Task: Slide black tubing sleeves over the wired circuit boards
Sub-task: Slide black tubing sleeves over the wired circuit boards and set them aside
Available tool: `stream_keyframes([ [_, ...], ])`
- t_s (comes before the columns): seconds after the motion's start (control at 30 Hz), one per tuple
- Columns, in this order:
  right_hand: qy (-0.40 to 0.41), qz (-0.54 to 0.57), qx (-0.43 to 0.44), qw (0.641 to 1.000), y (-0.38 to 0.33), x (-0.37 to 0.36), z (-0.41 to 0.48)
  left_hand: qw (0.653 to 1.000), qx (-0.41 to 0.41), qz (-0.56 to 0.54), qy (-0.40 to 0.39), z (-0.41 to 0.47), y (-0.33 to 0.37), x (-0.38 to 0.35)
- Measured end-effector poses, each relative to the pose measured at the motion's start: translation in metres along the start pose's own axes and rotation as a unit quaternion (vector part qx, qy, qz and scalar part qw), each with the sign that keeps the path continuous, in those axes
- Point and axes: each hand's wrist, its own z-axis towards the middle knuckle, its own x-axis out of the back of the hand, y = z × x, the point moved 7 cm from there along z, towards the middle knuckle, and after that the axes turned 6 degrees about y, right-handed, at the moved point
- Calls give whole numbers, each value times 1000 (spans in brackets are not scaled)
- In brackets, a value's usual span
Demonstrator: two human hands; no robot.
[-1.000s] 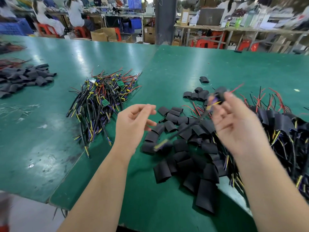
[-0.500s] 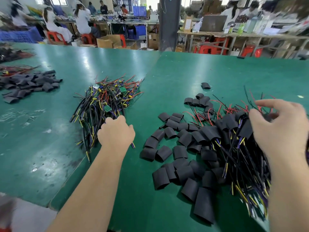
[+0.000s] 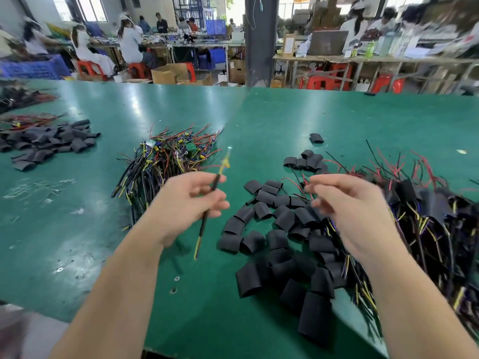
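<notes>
Left hand [image 3: 189, 200] fingers pinching a black wire [image 3: 204, 221] above the green counter [image 3: 285, 112], right hand [image 3: 357, 213] raised and blurred, its grasp impossible to tell, loose sleeves [image 3: 285, 218] below it, wired boards [image 3: 168, 156] heaped behind left hand

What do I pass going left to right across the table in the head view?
Far pile of black sleeves → pile of unsleeved wired boards → loose black sleeves → heap of sleeved wires.

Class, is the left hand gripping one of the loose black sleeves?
No, the left hand pinches a thin wired cable; the sleeves lie on the table.
</notes>
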Motion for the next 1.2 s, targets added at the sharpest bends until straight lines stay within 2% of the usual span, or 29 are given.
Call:
stream_keyframes([
  [0.07,-130,139,-137,972,14,-33,-15,996,-9,40,-85,-18,3,-18],
  [0.1,-171,176,-177,953,18,-46,-23,991,-13,54,-119,-24,3,-25],
  [0.17,-195,239,-197,931,19,-58,-29,982,-22,88,-165,-31,0,-33],
  [0.27,-159,284,-153,933,13,-55,-24,976,-21,136,-167,-28,-7,-31],
  [0.4,-105,250,-106,957,14,-43,-16,965,-87,227,-100,-18,-4,-28],
  [0.6,-56,201,-92,974,23,-37,-11,958,-184,219,-23,-7,4,-56],
  [0.7,-17,129,-56,990,25,-28,-5,957,-190,216,-24,0,2,-66],
  [0.73,-5,108,-47,993,26,-24,-3,941,-227,252,-22,0,5,-70],
  [0.77,5,91,-41,995,28,-22,-1,900,-287,327,-16,-3,7,-75],
  [0.83,17,37,-32,999,30,-17,2,793,-388,470,17,-10,4,-88],
  [0.9,-24,-49,-36,998,32,-18,0,753,-397,524,25,-14,-7,-96],
  [1.0,-115,-175,-42,977,28,-17,-3,772,-349,531,26,-7,-21,-91],
  [1.07,-118,-278,13,953,7,-5,3,788,-314,526,59,-1,-23,-80],
  [1.2,-111,-489,100,859,-39,7,24,818,-259,498,129,8,-23,-60],
])
